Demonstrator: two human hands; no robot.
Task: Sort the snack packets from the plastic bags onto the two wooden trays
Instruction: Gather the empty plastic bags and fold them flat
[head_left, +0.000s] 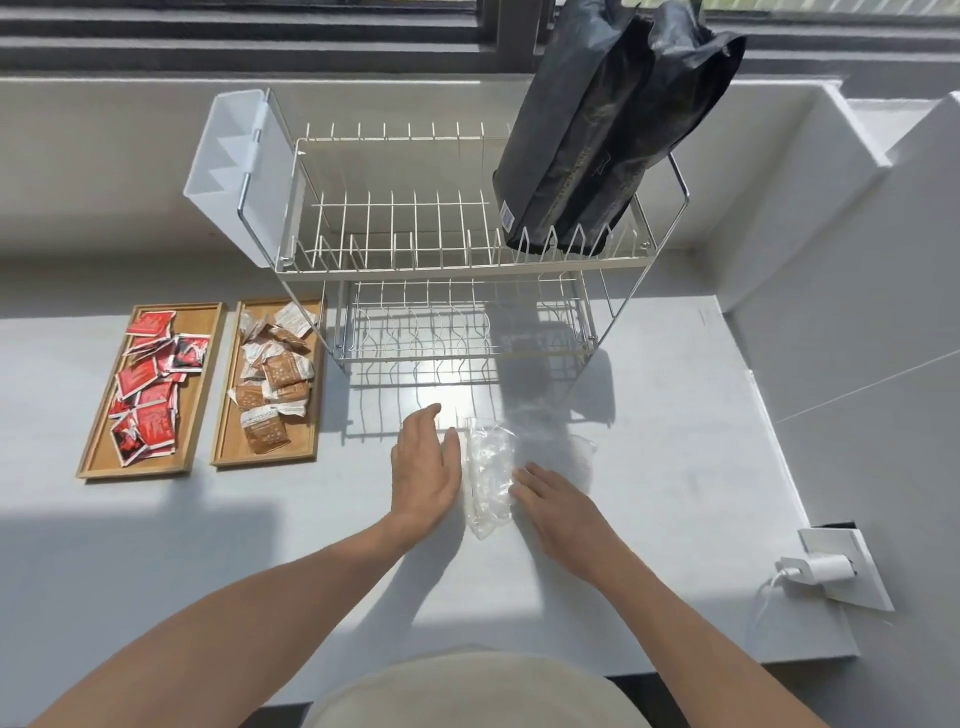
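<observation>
Where right hand (558, 506) presses plastic bags (488, 478), bag edges unclear

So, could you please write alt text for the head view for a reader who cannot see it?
On a grey counter, an open left hand and right hand flatten empty clear plastic bags. To the left, one wooden tray holds red packets and another tray holds brown-and-white packets. Behind stands a wire dish rack with a black bag.

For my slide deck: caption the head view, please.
Both hands flatten empty plastic bags beside two trays of sorted packets.
</observation>
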